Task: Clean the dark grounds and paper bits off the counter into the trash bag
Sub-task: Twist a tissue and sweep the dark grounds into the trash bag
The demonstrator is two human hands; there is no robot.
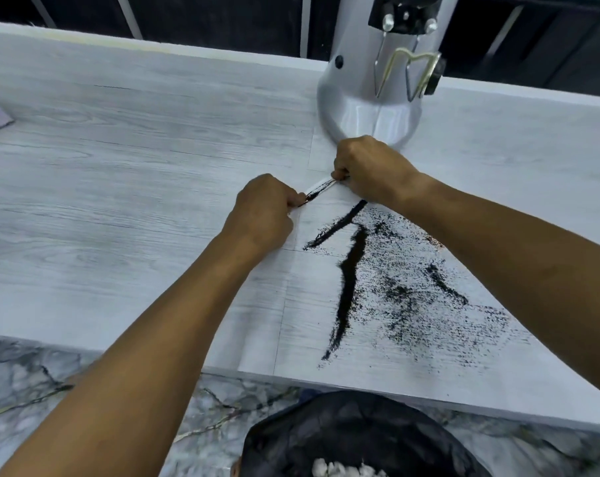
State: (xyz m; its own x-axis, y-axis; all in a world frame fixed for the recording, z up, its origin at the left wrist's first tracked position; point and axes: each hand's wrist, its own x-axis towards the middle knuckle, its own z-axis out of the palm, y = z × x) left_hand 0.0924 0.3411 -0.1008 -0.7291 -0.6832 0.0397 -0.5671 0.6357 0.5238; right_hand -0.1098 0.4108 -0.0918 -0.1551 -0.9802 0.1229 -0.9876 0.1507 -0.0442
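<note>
Showing pale grey wood grain on the counter [154, 173], black streaks and speckles of grounds [350, 280], white paper strip [321, 188] smeared black, black trash bag [353, 432], silver grinder [370, 98], grey veined marble floor [26, 373].

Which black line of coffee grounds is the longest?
The middle line of grounds, running toward the counter's front edge. The slanted line nearer the hands is shorter.

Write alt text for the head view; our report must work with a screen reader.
Both hands, left and right, pinch a white paper strip streaked with dark grounds above a counter. More dark grounds lie in lines and specks nearby, with a black trash bag open below the counter edge.
</note>
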